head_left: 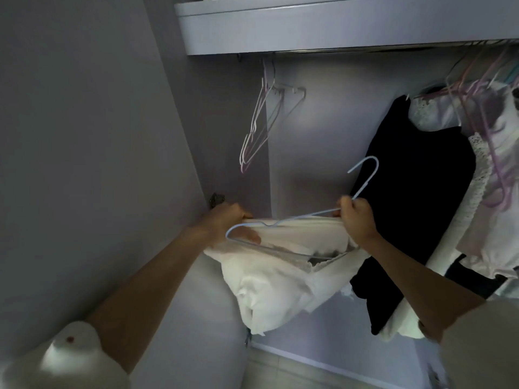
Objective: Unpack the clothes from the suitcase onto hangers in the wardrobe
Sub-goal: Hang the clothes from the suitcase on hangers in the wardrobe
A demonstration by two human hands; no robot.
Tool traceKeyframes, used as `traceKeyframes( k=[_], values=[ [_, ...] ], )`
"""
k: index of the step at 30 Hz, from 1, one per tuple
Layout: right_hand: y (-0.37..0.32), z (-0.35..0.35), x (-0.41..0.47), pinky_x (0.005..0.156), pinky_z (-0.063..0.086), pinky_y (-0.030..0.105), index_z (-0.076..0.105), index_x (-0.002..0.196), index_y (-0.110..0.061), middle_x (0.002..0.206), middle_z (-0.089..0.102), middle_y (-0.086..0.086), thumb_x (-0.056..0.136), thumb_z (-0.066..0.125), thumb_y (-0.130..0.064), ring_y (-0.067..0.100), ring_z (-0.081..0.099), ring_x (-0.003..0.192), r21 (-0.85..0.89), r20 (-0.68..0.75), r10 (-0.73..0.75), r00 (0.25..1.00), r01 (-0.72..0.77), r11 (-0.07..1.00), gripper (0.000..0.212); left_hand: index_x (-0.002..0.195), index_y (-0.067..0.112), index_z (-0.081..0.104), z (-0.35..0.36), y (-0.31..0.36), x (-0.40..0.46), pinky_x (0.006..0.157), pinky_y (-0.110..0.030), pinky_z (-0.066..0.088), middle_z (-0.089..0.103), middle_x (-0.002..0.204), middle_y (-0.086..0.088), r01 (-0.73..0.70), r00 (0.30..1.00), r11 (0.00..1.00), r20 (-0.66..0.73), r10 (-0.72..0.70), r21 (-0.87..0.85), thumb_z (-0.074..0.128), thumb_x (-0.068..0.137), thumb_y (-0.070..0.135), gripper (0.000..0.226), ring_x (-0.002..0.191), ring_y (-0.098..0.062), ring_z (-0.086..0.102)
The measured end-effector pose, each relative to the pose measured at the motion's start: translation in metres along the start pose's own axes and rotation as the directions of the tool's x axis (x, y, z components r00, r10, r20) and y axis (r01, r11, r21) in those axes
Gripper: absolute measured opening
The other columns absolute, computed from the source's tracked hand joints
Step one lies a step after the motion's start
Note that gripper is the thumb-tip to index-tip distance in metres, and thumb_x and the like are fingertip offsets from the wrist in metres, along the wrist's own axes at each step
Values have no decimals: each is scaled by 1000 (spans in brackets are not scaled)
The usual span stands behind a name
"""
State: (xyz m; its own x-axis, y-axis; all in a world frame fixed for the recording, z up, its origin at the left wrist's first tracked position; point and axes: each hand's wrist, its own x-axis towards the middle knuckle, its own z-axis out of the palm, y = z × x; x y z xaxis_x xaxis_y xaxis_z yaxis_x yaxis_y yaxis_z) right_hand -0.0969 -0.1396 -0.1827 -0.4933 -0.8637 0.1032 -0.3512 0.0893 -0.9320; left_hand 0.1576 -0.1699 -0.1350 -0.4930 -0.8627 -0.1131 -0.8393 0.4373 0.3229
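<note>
Left hand [229, 220] grips white garment [280, 279] edge. Right hand [355, 217] pinches hanger [362, 183] neck and garment; black top [421, 206] hangs behind it.

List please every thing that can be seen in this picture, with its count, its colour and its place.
white garment: one, cream white, held before the wardrobe, half on the hanger
blue hanger: one, pale blue wire, inside the garment's top, hook up
empty hangers: a few, white and pink, on the rail at left
black garment: one, black, hanging at right
light clothes: several, white and pale pink, far right on pastel hangers
shelf: one, grey-lilac, above the rail
left hand: one, grips the garment's left edge
right hand: one, grips hanger neck and garment
</note>
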Motion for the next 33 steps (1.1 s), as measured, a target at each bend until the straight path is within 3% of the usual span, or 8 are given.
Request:
traceKeyframes(
  k=[6,11,14,16,22,26,31,33],
  values=[
    [-9,-24,12,64,37,39,50,72,9,70,50,30,72,27,-32,37,51,69,-237,-147,-184,972,146,961,46,121,11,55,26,-6,12,94,-36,44,58,125,-11,263,964,938,-96,-247,226,51,92,20,30,116,-29,54],
    [5,-42,14,70,45,43,57,96,6,86,61,31,75,25,-36,44,58,80,-350,-136,-269,954,208,913,57,105,9,62,24,-5,19,76,-33,47,63,105,-18,423,889,886,-104,-447,-193,42,88,0,27,100,-34,60],
    [7,-43,13,65,41,38,57,97,5,84,62,30,77,25,-31,44,58,77,-444,-152,-315,937,220,868,53,79,12,57,21,10,21,48,-26,49,55,75,-11,415,849,463,151,-506,-783,38,91,-3,27,63,-21,53],
    [10,-43,13,61,36,34,58,94,6,80,62,31,78,24,-31,43,58,73,-484,-171,-336,926,218,848,53,85,13,56,21,11,22,45,-21,46,51,70,-5,370,857,314,191,-478,-874,35,91,-3,27,60,-16,48],
    [20,-35,12,56,31,31,60,86,4,63,59,28,73,17,-40,42,57,58,-581,35,-395,918,340,739,63,91,6,67,15,18,31,55,-19,36,57,78,-8,187,853,722,-254,-455,-666,52,89,7,15,79,-16,50],
    [14,-15,8,61,34,32,59,92,0,76,64,26,81,20,-37,42,61,72,-595,61,-408,911,362,718,55,78,12,67,3,40,35,66,-26,44,58,69,-2,122,854,468,-148,-499,-875,55,84,2,17,78,-22,55],
    [-4,-11,15,60,33,34,44,71,-2,62,48,21,90,32,-24,32,49,62,-345,-76,-327,942,283,895,31,116,11,64,9,39,30,60,-6,43,63,102,-5,146,972,750,-49,-231,-645,60,87,9,29,82,-12,58],
    [-7,-9,18,62,38,37,44,73,-3,64,47,19,95,39,-13,36,52,66,-324,-74,-306,949,267,907,25,118,15,63,18,27,28,80,-17,46,63,117,-7,120,984,931,-83,-157,-344,58,90,16,28,103,-21,60]
  ],
)
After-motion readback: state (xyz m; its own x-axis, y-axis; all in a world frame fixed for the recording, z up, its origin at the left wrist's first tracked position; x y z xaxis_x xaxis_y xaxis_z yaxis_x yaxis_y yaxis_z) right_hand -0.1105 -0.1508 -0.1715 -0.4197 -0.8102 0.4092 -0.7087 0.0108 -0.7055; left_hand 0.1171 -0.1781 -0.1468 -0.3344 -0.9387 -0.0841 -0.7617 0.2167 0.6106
